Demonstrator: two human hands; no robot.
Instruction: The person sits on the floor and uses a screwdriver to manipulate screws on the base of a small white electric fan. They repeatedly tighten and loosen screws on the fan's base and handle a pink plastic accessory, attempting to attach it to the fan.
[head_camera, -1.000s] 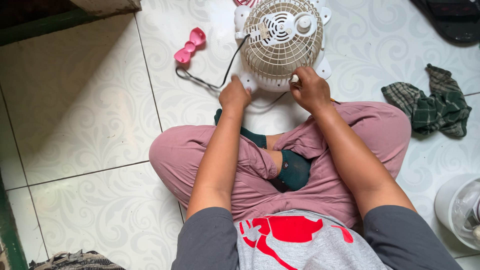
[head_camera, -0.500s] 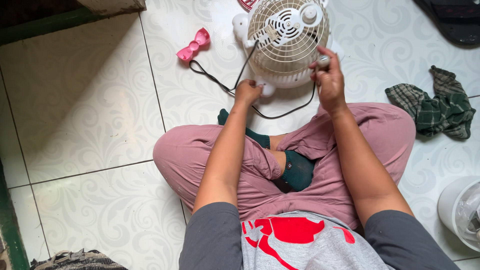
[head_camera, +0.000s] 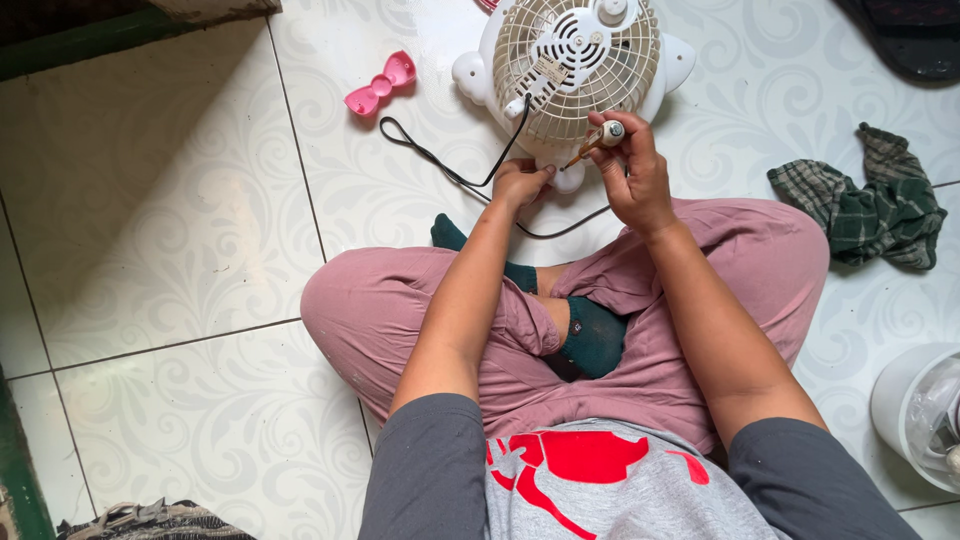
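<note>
Pink bow-shaped plastic piece (head_camera: 379, 83) on white patterned floor tiles (head_camera: 150, 230); crumpled green plaid cloth (head_camera: 870, 205) far right; white plastic container (head_camera: 905, 400) at btm right.

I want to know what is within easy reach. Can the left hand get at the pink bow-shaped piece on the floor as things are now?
Probably yes. The left hand rests at the bottom edge of the fan, and the pink bow-shaped piece lies further to its left on bare tiles. Only the black cord lies between them, flat on the floor.

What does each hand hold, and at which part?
The right hand holds a screwdriver by its handle, tip toward the fan. The left hand holds nothing clearly; it rests at the fan's bottom edge.
</note>
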